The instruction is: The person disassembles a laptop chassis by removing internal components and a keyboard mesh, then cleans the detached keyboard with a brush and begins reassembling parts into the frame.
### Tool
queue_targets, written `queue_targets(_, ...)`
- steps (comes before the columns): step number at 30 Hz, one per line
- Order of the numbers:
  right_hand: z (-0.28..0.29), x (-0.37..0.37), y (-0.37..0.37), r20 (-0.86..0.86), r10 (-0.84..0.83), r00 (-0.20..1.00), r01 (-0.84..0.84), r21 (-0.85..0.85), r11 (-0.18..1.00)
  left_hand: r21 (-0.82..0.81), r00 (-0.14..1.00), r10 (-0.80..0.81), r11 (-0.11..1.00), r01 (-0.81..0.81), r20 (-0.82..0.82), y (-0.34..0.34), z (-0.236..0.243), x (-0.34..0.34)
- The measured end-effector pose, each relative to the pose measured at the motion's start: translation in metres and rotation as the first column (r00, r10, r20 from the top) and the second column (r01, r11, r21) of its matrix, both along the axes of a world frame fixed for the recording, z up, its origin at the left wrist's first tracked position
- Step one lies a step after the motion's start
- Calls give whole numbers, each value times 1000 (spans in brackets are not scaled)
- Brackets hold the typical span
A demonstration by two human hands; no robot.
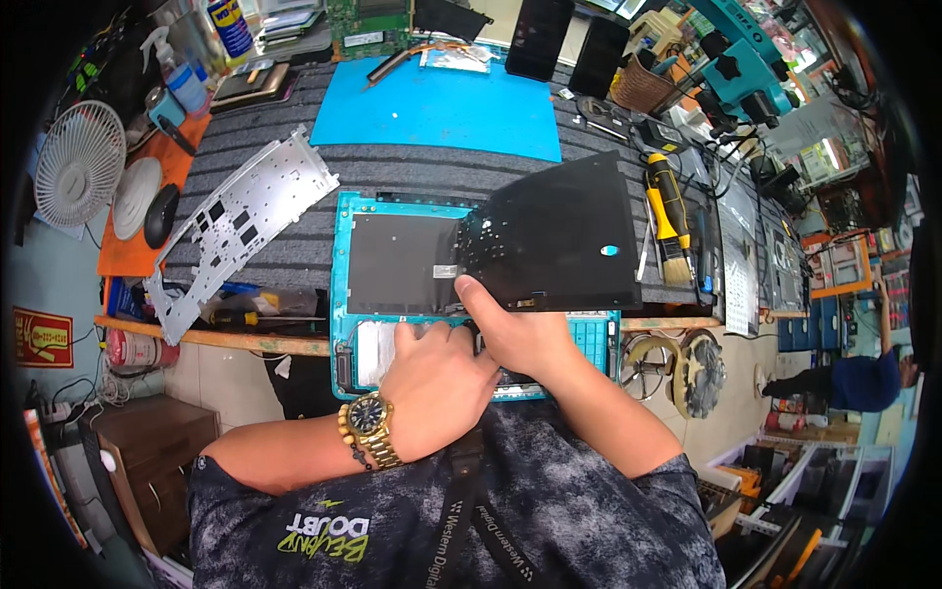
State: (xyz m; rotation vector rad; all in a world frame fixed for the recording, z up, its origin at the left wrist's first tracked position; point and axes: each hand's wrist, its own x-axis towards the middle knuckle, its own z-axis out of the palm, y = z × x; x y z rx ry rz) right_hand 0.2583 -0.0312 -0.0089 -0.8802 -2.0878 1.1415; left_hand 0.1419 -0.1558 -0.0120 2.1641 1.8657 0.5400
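Note:
A teal laptop casing lies open in front of me at the table's edge, with a dark panel and a pale rectangle inside. My right hand grips a black flexible sheet, thumb on top, folded up over the casing's right part. My left hand rests on the casing's lower part, fingers bent and apart, partly hidden by the right hand. A silver perforated metal plate lies to the left.
A blue mat lies behind; screwdriver and brush, black phones and a teal microscope stand or lie around. A fan is at left. Another person stands at right.

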Motion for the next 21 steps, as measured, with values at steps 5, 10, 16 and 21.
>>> queue_targets(5,7,0,2,-11,37,999,-36,66,997,13,1000,-12,1000,12,20,1,1,0)
queue_targets(10,15,2,1,27,23,999,-22,-46,999,38,1000,7,999,-8,16,0,0,-1)
queue_targets(16,24,0,2,13,7,1000,-6,-81,997,59,999,-6,998,8,-35,-2,-3,-2)
queue_targets(21,18,-8,10,41,46,998,-41,-116,992,81,1000,12,997,-11,-13,-3,-6,-3)
